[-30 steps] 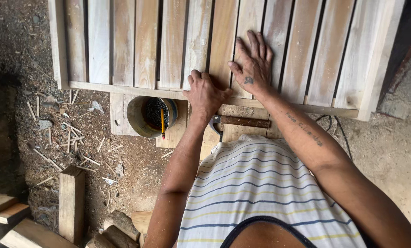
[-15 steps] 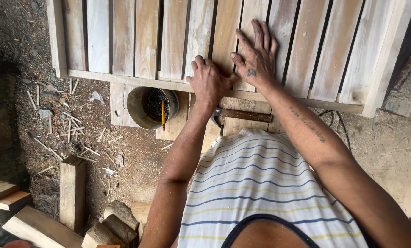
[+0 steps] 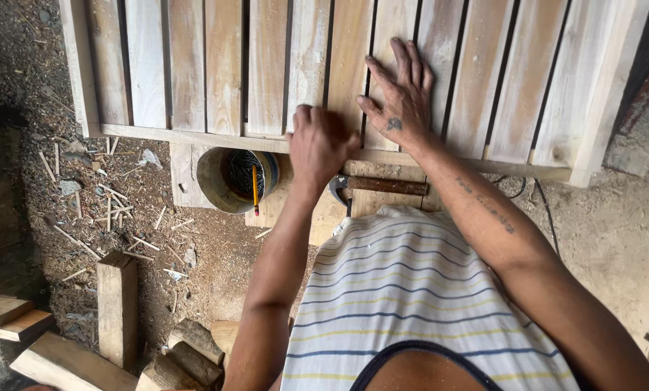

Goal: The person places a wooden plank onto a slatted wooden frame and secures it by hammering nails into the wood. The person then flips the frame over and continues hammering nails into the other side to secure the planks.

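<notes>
A single head-worn camera looks almost straight down over the person's chest, close above both arms. The slatted wooden panel fills the top of the view, its near edge crossing mid-frame, with the sawdust-strewn ground filling the lower left.

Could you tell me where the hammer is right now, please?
In the head view the hammer lies on the wood just below the slatted frame, beneath the right hand, right of the tin of nails.

Left hand, right hand (flat) on slatted panel.
</notes>
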The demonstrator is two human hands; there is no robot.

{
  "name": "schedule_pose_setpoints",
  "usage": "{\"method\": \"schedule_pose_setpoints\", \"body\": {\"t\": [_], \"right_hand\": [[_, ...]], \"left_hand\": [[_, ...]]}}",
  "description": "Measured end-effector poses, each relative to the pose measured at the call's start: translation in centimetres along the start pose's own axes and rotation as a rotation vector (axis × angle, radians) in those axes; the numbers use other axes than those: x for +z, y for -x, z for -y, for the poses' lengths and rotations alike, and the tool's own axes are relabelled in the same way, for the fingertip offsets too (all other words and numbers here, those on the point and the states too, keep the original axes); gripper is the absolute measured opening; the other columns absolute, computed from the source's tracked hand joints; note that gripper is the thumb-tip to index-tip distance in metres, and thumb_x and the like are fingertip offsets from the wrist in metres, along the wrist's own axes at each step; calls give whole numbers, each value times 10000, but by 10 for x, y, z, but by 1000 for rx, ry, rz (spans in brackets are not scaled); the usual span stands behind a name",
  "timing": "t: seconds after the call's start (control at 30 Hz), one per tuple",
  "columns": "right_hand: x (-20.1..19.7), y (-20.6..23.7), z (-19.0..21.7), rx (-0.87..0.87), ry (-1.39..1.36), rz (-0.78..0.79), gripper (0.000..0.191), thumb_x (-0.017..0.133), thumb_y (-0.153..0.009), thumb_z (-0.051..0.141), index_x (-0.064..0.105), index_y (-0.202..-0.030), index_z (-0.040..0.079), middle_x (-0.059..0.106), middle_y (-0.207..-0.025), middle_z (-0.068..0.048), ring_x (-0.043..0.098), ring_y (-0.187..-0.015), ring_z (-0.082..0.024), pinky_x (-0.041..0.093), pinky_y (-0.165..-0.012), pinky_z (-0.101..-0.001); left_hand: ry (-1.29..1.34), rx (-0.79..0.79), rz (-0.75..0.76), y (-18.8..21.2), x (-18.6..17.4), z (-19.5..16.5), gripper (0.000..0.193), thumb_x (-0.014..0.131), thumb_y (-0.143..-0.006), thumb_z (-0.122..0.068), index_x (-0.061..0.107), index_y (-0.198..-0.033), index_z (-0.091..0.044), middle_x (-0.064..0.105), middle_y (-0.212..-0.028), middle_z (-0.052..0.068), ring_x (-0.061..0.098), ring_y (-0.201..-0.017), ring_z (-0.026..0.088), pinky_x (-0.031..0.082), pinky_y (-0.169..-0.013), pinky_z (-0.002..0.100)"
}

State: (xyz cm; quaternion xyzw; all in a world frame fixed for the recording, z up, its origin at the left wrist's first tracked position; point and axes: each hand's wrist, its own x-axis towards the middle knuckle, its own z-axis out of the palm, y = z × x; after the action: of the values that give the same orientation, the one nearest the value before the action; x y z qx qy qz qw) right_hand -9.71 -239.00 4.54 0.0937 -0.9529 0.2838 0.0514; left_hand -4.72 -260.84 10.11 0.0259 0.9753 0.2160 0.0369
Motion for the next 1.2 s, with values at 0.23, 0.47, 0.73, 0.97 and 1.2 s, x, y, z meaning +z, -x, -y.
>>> {"method": "schedule_pose_setpoints", "body": {"t": [0.23, 0.47, 0.73, 0.97, 1.2], "right_hand": [[7, -1, -11, 15, -211, -114, 441, 670, -1058, 419, 714, -1336, 79, 501, -1566, -209, 373, -1496, -362, 221, -1267, -523], [-13, 62, -6, -126, -624, -221, 147, 639, -1024, 78, 736, -978, -22, 733, -905, -133, 691, -763, -189, 565, -683, -315], [-53, 187, -32, -6, -440, 56, 95, 682, -999, 40, 719, -929, -12, 722, -852, -113, 685, -741, -145, 553, -628, -261], [-63, 222, -58, 568, -489, 156, 167, 702, -1016, 146, 744, -1049, -13, 720, -826, -88, 618, -667, -101, 485, -579, -248], [-65, 233, -63, 580, -404, 189, 183, 706, -970, 156, 753, -1087, 24, 769, -883, -68, 636, -659, -94, 510, -596, -253]], "left_hand": [[427, -308, -562, 42, -11, 89, 197, 776, -1028, -184, 691, -976, -13, 629, -881, 74, 505, -675, 148, 457, -605, 261], [-178, -517, -184, 70, 6, 181, 545, 811, -855, -230, 638, -1278, 67, 653, -1123, 252, 658, -1012, 378, 558, -800, 471], [6, -670, 74, 61, 50, 259, 334, 675, -1023, -212, 663, -1198, 72, 675, -1142, 293, 665, -1075, 410, 545, -935, 513], [-129, -542, 306, 40, 71, 289, 303, 697, -913, -199, 715, -1067, 61, 731, -1072, 258, 738, -993, 353, 586, -890, 436], [-231, -527, 339, 35, 56, 281, 324, 698, -962, -280, 752, -970, 39, 739, -1006, 268, 739, -922, 389, 614, -781, 463]]}}
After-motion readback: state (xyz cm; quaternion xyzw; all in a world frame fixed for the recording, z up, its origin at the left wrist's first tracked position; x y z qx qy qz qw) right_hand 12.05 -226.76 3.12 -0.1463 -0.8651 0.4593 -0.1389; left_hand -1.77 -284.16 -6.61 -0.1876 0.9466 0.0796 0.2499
